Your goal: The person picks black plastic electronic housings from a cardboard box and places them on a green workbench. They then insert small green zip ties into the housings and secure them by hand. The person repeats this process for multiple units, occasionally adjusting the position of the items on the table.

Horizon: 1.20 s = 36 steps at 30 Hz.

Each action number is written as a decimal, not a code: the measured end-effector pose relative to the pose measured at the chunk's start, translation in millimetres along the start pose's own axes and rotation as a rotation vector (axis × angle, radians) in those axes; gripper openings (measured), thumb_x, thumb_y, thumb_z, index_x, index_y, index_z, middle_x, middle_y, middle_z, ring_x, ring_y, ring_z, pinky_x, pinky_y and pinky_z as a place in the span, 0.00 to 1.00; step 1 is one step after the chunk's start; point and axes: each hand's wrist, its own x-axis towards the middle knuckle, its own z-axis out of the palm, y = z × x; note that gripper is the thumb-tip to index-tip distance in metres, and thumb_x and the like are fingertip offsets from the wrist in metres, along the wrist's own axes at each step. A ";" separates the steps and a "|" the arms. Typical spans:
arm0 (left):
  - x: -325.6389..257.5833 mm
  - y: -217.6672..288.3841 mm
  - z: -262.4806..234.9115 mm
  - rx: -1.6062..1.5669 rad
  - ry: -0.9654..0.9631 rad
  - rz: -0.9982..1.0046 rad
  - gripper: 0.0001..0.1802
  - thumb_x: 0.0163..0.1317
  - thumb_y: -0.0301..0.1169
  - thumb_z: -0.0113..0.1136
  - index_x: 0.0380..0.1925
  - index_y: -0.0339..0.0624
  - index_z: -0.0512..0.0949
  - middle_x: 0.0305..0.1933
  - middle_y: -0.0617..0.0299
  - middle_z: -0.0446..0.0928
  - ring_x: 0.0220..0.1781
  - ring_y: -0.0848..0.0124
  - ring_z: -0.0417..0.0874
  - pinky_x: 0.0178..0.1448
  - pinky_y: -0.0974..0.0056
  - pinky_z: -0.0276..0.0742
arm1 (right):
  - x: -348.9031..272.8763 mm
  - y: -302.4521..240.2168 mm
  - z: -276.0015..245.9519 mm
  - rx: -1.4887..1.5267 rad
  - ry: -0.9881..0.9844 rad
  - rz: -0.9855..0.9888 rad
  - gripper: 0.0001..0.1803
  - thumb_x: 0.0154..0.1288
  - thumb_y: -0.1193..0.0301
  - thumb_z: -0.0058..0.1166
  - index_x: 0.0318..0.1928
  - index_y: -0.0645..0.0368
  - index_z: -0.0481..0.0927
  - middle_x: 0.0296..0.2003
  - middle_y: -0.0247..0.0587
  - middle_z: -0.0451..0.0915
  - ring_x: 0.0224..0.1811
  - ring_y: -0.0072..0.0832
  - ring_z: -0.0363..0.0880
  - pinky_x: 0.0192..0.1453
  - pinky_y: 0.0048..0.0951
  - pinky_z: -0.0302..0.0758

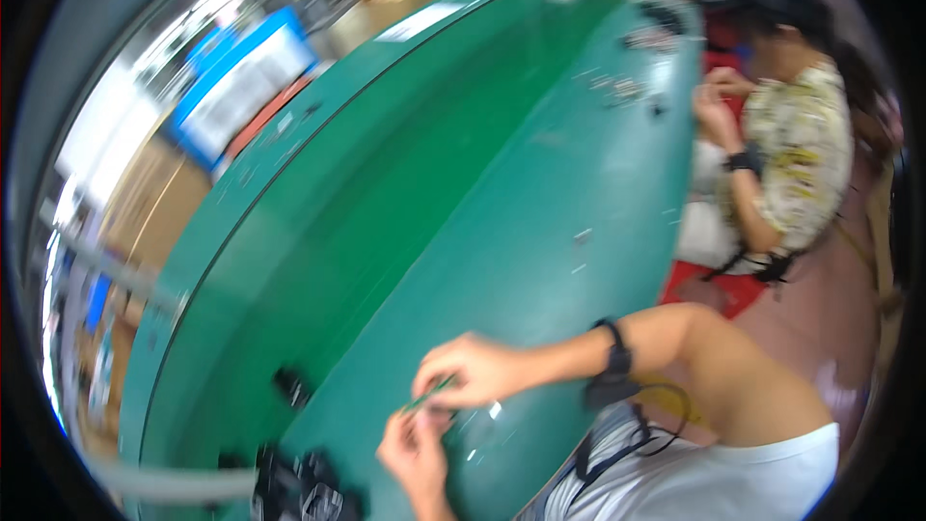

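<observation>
My right hand (475, 369) is closed on a small, thin green piece (434, 393), pinched at the fingertips. Just below it, my left hand (413, 451) has its fingers bent up against the lower end of the same piece. Both hands are close together over the near part of the green tabletop (540, 280). Motion smears the picture, so the piece's exact kind does not show. A few small, bright bits (495, 410) lie on the table by my right wrist.
Beside the table runs a bright green belt (386, 222), with a small black object (290, 384) on it. A heap of black parts (301, 484) is at the lower left. A co-worker (796, 145) sits farther along on the right. Boxes (159, 198) stand beyond the belt.
</observation>
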 end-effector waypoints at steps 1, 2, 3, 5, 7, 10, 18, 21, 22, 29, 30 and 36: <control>-2.6 -1.3 -3.5 -0.018 0.083 -0.052 0.07 0.68 0.23 0.55 0.36 0.29 0.79 0.31 0.53 0.83 0.34 0.68 0.85 0.40 0.62 0.84 | 2.4 -2.7 5.2 0.024 -0.030 -0.030 0.10 0.61 0.72 0.62 0.42 0.60 0.83 0.38 0.42 0.84 0.40 0.31 0.85 0.41 0.30 0.81; -3.0 6.6 -4.7 0.096 0.059 -0.090 0.12 0.71 0.32 0.58 0.41 0.31 0.78 0.35 0.55 0.81 0.32 0.69 0.80 0.39 0.66 0.77 | 0.7 5.2 9.0 0.012 -0.015 -0.082 0.10 0.60 0.73 0.61 0.42 0.61 0.82 0.39 0.42 0.84 0.39 0.32 0.85 0.40 0.31 0.81; -2.2 7.7 -3.3 0.156 0.100 0.005 0.11 0.72 0.30 0.56 0.37 0.30 0.79 0.28 0.62 0.80 0.25 0.78 0.75 0.31 0.73 0.73 | 2.0 2.5 10.7 -0.025 -0.032 -0.128 0.09 0.60 0.73 0.60 0.40 0.61 0.81 0.37 0.42 0.82 0.37 0.32 0.83 0.36 0.31 0.79; -3.7 8.6 1.4 0.110 0.062 0.003 0.11 0.72 0.30 0.56 0.37 0.31 0.78 0.27 0.62 0.80 0.26 0.78 0.75 0.31 0.73 0.72 | -2.2 -0.4 12.9 -0.069 -0.045 -0.140 0.07 0.59 0.71 0.59 0.36 0.61 0.79 0.34 0.41 0.81 0.33 0.34 0.81 0.33 0.32 0.76; -4.7 8.5 2.9 0.100 0.054 -0.022 0.11 0.72 0.31 0.57 0.36 0.31 0.78 0.27 0.61 0.79 0.26 0.78 0.75 0.31 0.72 0.71 | -7.5 -1.7 11.1 -0.072 -0.041 -0.088 0.07 0.60 0.71 0.58 0.34 0.62 0.77 0.34 0.42 0.80 0.33 0.37 0.82 0.33 0.35 0.76; -4.6 9.6 5.8 0.156 0.060 -0.013 0.12 0.72 0.31 0.57 0.35 0.31 0.77 0.26 0.62 0.78 0.26 0.78 0.74 0.29 0.72 0.69 | -14.5 -10.4 9.1 -0.089 -0.032 -0.076 0.07 0.58 0.72 0.58 0.33 0.63 0.76 0.34 0.45 0.79 0.36 0.41 0.81 0.35 0.39 0.76; -8.4 -1.7 -3.6 0.328 0.076 0.064 0.11 0.70 0.29 0.60 0.35 0.29 0.79 0.29 0.61 0.78 0.30 0.74 0.76 0.34 0.68 0.74 | -11.3 13.5 24.9 -0.323 -0.143 -0.070 0.15 0.59 0.59 0.59 0.35 0.59 0.81 0.27 0.48 0.83 0.29 0.47 0.83 0.31 0.46 0.78; -5.8 7.5 2.5 0.476 0.081 0.377 0.09 0.68 0.27 0.62 0.36 0.28 0.80 0.32 0.59 0.77 0.33 0.71 0.77 0.36 0.67 0.75 | -8.2 11.6 21.6 -0.378 -0.205 -0.051 0.14 0.59 0.61 0.57 0.37 0.59 0.81 0.29 0.49 0.84 0.31 0.49 0.83 0.33 0.47 0.78; -6.3 8.7 2.7 0.469 0.078 0.359 0.09 0.67 0.26 0.63 0.36 0.28 0.81 0.32 0.58 0.77 0.33 0.70 0.77 0.36 0.66 0.75 | -8.4 11.0 20.4 -0.355 -0.202 -0.048 0.13 0.60 0.62 0.56 0.37 0.59 0.82 0.30 0.50 0.84 0.32 0.50 0.83 0.35 0.47 0.78; -10.8 22.2 10.5 0.444 0.043 0.333 0.07 0.65 0.24 0.64 0.39 0.29 0.83 0.36 0.56 0.79 0.36 0.68 0.79 0.39 0.66 0.77 | -8.2 29.1 25.6 -0.244 -0.150 -0.196 0.12 0.65 0.65 0.51 0.39 0.61 0.81 0.36 0.53 0.83 0.39 0.50 0.82 0.41 0.47 0.78; -9.9 23.1 12.1 0.428 0.047 0.336 0.07 0.65 0.24 0.64 0.39 0.29 0.82 0.37 0.56 0.80 0.36 0.68 0.80 0.39 0.66 0.78 | -5.9 31.4 24.7 -0.258 -0.159 -0.214 0.12 0.66 0.65 0.51 0.39 0.61 0.81 0.35 0.53 0.83 0.39 0.50 0.82 0.41 0.46 0.78; -9.6 18.9 12.4 0.231 0.228 0.084 0.11 0.71 0.28 0.58 0.43 0.28 0.79 0.38 0.54 0.82 0.36 0.69 0.81 0.41 0.65 0.80 | -4.1 29.0 17.3 -0.184 -0.055 -0.250 0.13 0.68 0.65 0.49 0.37 0.61 0.81 0.35 0.52 0.80 0.40 0.48 0.80 0.42 0.44 0.77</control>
